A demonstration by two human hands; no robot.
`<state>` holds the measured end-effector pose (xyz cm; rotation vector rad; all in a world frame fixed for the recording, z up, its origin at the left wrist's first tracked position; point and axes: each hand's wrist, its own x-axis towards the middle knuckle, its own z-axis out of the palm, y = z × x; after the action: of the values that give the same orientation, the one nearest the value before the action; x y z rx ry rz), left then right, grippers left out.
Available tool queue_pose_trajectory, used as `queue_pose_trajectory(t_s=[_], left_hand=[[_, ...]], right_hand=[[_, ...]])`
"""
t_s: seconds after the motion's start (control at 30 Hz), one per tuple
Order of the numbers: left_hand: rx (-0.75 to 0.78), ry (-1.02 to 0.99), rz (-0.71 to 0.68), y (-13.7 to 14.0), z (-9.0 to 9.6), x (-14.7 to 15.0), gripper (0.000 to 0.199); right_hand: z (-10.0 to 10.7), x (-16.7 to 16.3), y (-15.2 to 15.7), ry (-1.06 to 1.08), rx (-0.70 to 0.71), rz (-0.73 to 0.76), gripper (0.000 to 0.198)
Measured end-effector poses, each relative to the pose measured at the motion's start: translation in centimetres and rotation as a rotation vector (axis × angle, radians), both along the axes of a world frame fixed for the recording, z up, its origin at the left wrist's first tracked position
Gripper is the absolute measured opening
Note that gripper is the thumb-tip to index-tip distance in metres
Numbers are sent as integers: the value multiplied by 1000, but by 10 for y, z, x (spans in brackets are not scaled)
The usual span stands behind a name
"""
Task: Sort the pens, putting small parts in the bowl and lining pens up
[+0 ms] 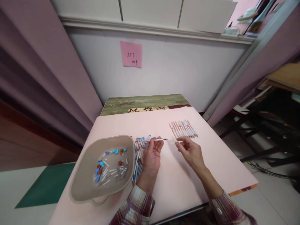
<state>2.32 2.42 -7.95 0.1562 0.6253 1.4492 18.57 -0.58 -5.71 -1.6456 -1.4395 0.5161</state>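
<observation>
My left hand [152,156] is palm up near the middle of the table, its thumb and fingers closed on a thin white pen refill [158,140]. The refill's dark tip points right, towards my right hand [191,153]. That hand is pinched, thumb against forefinger; a faint pale bit shows at the fingertips, too blurred to name. Beside my left wrist lies a pile of blue and brown pen barrels [140,142] with white sticks among them, partly hidden by the hand. A neat row of slim pens [184,128] lies beyond my right hand.
A beige basin [77,187] on the left holds small blue, brown and white parts [100,168]. Pink covering lies over the table [187,193]. A white wall with a pink note [131,53] stands behind, with curtains on both sides.
</observation>
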Motion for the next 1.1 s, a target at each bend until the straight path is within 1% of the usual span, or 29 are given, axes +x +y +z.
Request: queue_pose_trajectory(t_s=[0.13,0.23,0.37,0.57,0.77,0.93,1.1], left_hand=[[31,78,23,-2,-1,1,16],[36,111,23,-2,-2,1,18],[39,117,8,-2,-1,3,18],[53,136,-21,-4,-4,6,21],[66,171,-32,-6,-3,7,23],[61,168,-86,-9,1,9,24],[44,149,-123,-10,1,11,23]], right_hand=[[14,3,-8,110,60,-22,26],[17,-1,-8,128,59,-21,25],[13,-6,-8,118,53,-28,24],[4,-7,-8,160,27,-8,23],[4,-15,-8,150,23,19,22],[2,-27,-11,185,68,52,21],[0,-30,-13,190,113,22,20]])
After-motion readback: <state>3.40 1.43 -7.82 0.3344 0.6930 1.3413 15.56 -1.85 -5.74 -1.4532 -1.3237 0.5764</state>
